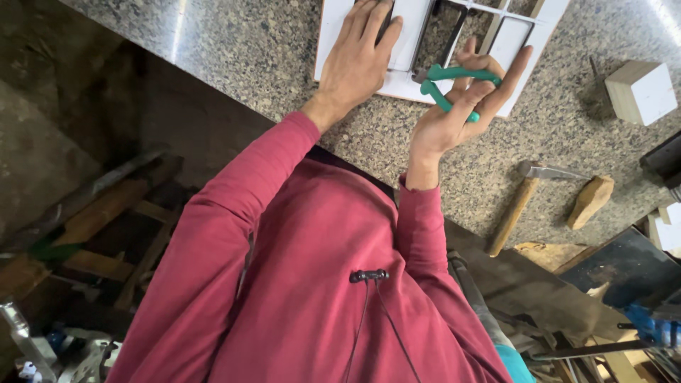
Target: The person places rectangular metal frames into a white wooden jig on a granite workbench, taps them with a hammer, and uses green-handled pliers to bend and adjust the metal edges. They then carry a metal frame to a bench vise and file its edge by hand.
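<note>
1. The right hand (461,99) has its grip closed loosely around a pair of green-handled pliers (454,84): the handles lie across the palm and under the curled fingers, with the thumb side open toward the camera.
2. The pliers' metal nose points left, out of the grip, and meets the white frame (333,35) near its lower edge, just beside the left hand.
3. The left hand (358,53) lies flat on the white frame, fingers pressed together and stretched out over one of its bars; it pinches nothing, only bears down on it.
4. The white frame rests on the speckled stone desk (234,50), at the far edge of the view, with both hands over it.
5. To the right on the desk lie a hammer (521,198) with a wooden handle, a wooden wedge-shaped piece (590,200) just beside it, and a pale wooden block (642,91) further off.
6. Both arms wear dark red sleeves (241,234).
</note>
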### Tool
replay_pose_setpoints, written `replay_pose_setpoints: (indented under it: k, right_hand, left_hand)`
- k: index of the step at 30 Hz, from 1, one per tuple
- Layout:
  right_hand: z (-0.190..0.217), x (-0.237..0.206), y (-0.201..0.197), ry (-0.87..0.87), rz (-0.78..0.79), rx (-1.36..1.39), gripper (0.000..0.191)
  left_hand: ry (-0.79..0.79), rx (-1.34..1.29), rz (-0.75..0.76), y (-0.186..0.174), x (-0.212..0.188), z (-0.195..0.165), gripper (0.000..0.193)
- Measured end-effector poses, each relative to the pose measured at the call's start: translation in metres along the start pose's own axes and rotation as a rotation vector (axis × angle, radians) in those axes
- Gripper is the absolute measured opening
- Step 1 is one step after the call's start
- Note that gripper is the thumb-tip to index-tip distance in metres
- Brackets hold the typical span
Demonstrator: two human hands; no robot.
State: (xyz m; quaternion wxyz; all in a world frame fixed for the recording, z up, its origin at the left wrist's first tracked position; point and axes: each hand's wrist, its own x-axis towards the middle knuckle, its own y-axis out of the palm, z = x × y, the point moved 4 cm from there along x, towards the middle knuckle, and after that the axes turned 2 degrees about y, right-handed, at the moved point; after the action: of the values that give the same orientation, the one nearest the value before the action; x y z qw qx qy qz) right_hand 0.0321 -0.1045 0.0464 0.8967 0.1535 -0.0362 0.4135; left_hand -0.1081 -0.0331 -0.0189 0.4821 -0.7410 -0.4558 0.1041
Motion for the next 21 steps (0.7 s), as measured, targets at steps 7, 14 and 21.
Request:
replay_pose_setpoints:
  k: [7,14,21]
  right_hand:
    - [-0.011,-0.012,-0.003,-0.134,-0.029,-0.051,0.041]
    - [0.049,0.012,-0.011,-0.413,-0.186,-0.305,0.033]
    - [0.148,0.085,-0.029,-0.387,0.104,0.082,0.029]
  left_hand:
    - [-0.006,0.008,0.019,0.003,0.003,-0.003,0.042]
    - [0.031,0.084,-0.064,0.01,0.0,-0.001,0.025]
    - [0.006,-0.107,-0.096,-0.009,0.004,-0.009,0.029]
